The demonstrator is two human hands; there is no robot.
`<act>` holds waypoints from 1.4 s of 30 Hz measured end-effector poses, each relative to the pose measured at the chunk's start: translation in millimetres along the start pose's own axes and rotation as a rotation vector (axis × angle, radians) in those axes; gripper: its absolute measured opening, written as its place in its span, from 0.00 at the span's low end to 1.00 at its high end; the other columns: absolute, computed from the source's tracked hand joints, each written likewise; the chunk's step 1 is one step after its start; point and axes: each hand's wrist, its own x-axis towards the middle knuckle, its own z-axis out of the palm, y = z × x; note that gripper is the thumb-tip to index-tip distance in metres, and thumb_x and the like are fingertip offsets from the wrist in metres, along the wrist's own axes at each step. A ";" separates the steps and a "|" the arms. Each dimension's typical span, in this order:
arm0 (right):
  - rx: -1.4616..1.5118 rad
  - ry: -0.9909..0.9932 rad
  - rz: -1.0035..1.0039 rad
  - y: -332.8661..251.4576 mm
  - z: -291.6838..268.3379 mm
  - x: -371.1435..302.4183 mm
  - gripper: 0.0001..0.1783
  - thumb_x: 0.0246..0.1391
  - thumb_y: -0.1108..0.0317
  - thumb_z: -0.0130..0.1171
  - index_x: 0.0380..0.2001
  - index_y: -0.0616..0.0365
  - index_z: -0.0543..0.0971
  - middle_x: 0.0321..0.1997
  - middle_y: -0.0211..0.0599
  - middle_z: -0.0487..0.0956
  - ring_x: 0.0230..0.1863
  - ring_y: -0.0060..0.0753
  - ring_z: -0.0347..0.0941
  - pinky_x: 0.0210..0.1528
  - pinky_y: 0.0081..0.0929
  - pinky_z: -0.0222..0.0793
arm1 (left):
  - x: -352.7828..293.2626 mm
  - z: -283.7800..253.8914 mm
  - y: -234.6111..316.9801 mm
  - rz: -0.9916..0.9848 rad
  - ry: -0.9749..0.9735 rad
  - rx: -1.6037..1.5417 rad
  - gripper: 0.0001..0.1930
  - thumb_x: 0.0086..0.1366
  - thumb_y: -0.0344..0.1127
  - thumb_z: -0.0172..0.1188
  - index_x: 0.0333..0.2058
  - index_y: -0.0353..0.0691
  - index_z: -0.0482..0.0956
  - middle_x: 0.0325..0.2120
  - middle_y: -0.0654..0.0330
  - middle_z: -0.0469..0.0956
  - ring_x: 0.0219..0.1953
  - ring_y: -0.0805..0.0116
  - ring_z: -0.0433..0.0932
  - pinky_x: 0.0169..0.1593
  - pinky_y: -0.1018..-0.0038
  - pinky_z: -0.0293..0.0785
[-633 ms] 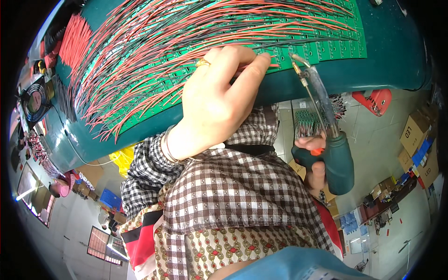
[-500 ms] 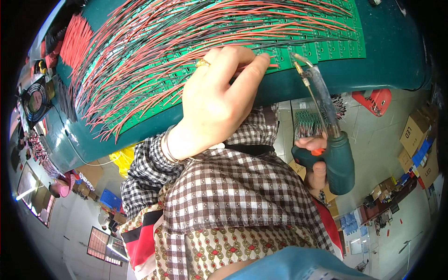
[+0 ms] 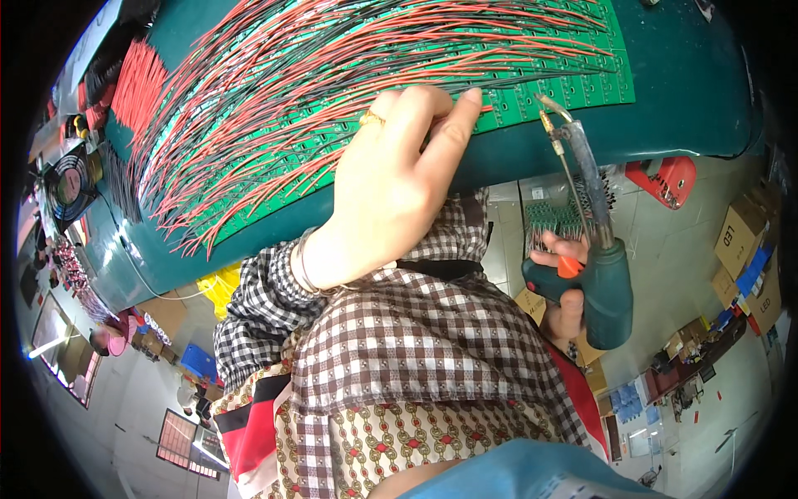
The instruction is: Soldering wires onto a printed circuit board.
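A sheet of green circuit boards (image 3: 594, 93) lies on the dark green table. Rows of red and black wires (image 3: 374, 62) fan across it toward the left. My left hand (image 3: 395, 175) is closed over its near edge, thumb and fingers pinching a red wire (image 3: 487, 109) whose end shows just past the fingertips. In my right hand (image 3: 568, 291) is a dark green soldering gun (image 3: 609, 291), gripped by its handle with a finger by the orange trigger. Its hot tip (image 3: 549, 104) and brass feed nozzle point up over the boards, right of my left fingertips.
On the table's left lie a bundle of red wires (image 3: 140, 83), black wires (image 3: 123, 185) and a small black fan (image 3: 70, 185). Beyond the near edge, lower down, are a red tray (image 3: 662, 180) and wired green boards (image 3: 552, 218). Cardboard boxes (image 3: 741, 241) stand at the right.
The soldering gun's tip has shifted a little right, away from my left fingertips. My left hand has moved slightly right along the boards, still pinching the red wire.
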 end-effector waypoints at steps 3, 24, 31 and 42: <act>-0.003 -0.023 0.081 -4.3 -2.8 -4.6 0.39 0.64 0.53 0.49 0.61 0.78 0.53 0.54 0.58 0.71 0.51 0.54 0.75 0.45 0.38 0.81 | -0.6 -4.7 1.8 -0.005 0.019 0.004 0.18 0.47 0.26 0.62 0.41 0.36 0.82 0.30 0.63 0.72 0.28 0.69 0.71 0.30 0.76 0.70; 0.041 -0.002 0.056 -14.2 3.6 8.2 0.15 0.60 0.66 0.58 0.42 0.68 0.71 0.41 0.45 0.76 0.44 0.36 0.75 0.48 0.32 0.71 | 3.5 3.6 2.4 0.008 0.068 -0.038 0.16 0.45 0.26 0.62 0.37 0.37 0.82 0.30 0.63 0.73 0.27 0.69 0.72 0.29 0.77 0.71; 0.101 0.012 0.094 -10.4 -1.9 8.4 0.16 0.59 0.64 0.59 0.42 0.66 0.72 0.41 0.45 0.76 0.45 0.37 0.76 0.49 0.33 0.72 | 6.8 8.4 5.4 0.018 0.078 -0.043 0.16 0.45 0.27 0.62 0.38 0.36 0.82 0.30 0.63 0.73 0.27 0.69 0.72 0.28 0.77 0.70; 0.160 0.037 0.063 -7.3 -4.3 9.4 0.15 0.58 0.67 0.60 0.42 0.67 0.72 0.41 0.44 0.76 0.45 0.37 0.76 0.49 0.34 0.73 | 10.2 12.2 8.2 0.032 0.072 -0.045 0.16 0.46 0.27 0.62 0.38 0.35 0.81 0.30 0.63 0.73 0.28 0.69 0.72 0.29 0.77 0.71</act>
